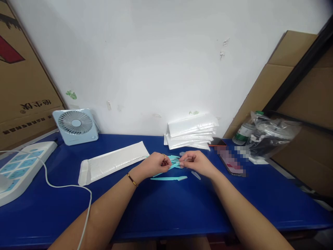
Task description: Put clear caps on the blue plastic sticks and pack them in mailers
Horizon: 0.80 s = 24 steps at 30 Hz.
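Both hands meet above the middle of the blue table [182, 208]. My left hand [153, 164], wearing a ring and a bracelet, pinches the handle of a slim teal razor-like tool [174, 164]. The fingers of my right hand [195, 161] close on that tool's other end. A second teal tool [169, 178] lies flat on the table just below the hands. A small clear cap [196, 175] rests beside my right wrist. A white padded envelope [113, 162] lies flat to the left of my left hand.
A stack of white padded envelopes [191, 135] stands against the wall behind the hands. At left are a small light-blue fan [76, 125], a power strip [19, 166] and a white cable [67, 186]. A phone [230, 160], a bottle [243, 132] and a plastic bag [273, 135] sit at right.
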Tool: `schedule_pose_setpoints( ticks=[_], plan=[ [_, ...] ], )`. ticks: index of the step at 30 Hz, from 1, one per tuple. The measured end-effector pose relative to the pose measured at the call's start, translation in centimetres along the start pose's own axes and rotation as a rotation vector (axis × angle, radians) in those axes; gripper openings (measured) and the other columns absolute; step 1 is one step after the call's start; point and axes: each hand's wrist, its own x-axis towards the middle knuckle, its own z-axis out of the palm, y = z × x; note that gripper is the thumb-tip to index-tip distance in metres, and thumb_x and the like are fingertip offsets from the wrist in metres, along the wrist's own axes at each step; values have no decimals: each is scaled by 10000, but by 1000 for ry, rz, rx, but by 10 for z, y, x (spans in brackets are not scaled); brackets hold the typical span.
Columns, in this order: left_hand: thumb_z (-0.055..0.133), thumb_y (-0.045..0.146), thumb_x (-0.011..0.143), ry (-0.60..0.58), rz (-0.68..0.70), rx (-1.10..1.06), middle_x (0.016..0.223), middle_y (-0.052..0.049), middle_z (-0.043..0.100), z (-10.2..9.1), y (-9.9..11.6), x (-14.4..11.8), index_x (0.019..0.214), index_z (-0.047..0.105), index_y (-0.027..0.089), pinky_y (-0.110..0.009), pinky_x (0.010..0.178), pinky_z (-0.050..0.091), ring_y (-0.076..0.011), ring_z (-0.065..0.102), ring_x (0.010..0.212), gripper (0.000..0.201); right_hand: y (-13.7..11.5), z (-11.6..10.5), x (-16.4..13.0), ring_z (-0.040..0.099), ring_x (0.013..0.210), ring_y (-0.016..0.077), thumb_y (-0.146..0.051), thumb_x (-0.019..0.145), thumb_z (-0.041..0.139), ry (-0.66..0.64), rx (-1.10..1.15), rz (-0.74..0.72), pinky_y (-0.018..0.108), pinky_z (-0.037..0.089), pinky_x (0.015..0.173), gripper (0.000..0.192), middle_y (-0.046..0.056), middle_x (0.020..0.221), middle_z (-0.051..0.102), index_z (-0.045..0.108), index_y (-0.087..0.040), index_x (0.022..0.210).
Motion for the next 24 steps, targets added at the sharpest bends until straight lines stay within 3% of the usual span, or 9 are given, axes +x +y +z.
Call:
schedule_pose_setpoints(
  ticks=[4,8,11,17,21,24],
  plan=[
    [592,330,769,20,15,230,868,-22,662,5,-9,3,956,661,204,-223,627,402,-145,586,740,236,-7,-23,-10,557,574,132,-434,718,650,51,-378,18,234,401,521,298,23,650,637,678,-152,811],
    [622,287,761,102,32,486,1007,-35,635,5,-22,8,926,661,221,-272,736,402,-195,582,892,182,-11,-42,-20,553,565,146,-392,591,733,-157,-758,188,229,350,481,242,17,650,642,684,-177,690],
    [579,272,793,99,33,527,972,-18,644,5,-26,10,861,668,225,-282,718,388,-180,591,828,122,-12,-39,-21,566,587,159,-286,538,736,-230,-952,247,229,338,480,175,24,690,657,696,-194,681],
    [535,245,798,91,6,452,845,-9,662,4,-20,8,794,677,217,-262,640,359,-145,573,692,144,-17,-20,-16,556,593,144,-144,577,597,-222,-1007,153,216,321,495,116,22,676,650,665,-189,658],
    [517,247,801,46,12,357,728,5,648,-2,-8,2,774,661,217,-237,579,344,-133,556,652,150,-16,-23,-17,532,574,130,-118,587,568,-220,-947,125,210,315,497,91,15,650,628,624,-177,627],
    [496,254,810,27,15,297,749,3,646,-7,1,-3,790,644,213,-227,579,350,-132,554,675,155,-14,-28,-18,518,572,125,-117,614,552,-163,-909,90,212,325,513,86,10,649,606,608,-174,646]
  ],
)
